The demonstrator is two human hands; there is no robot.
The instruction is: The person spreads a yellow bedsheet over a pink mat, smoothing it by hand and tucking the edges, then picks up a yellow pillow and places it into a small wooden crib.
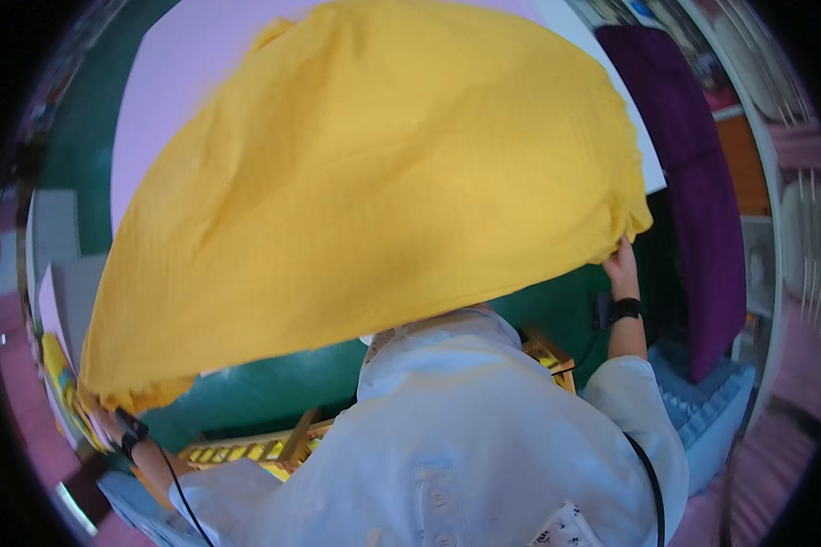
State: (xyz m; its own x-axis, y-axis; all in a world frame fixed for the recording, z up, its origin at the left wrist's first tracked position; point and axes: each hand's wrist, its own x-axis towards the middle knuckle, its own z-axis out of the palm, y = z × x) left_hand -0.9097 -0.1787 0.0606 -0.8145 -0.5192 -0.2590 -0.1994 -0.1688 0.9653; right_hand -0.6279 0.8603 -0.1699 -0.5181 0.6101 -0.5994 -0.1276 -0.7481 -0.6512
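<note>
L hand [109, 421], mostly hidden by fabric, and R hand [620, 264] each pinch a corner of the big yellow woven cotton cloth [374, 182], closed on its edge. It billows mid-air over the white-topped table [155, 82], so prob. the spread/shake-out step; next move needs even lowering w/ both corners taut. Cloth looks light, crinkly, hem slightly frayed.

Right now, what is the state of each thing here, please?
Yellow cloth: spread wide, lifted in the air, held at two edges.
Right hand: gripping the cloth's right edge.
Left hand: mostly hidden under the cloth's left corner, apparently holding it.
Purple cloth: draped, hanging down.
Wooden rack: lying below, partly hidden.
</note>
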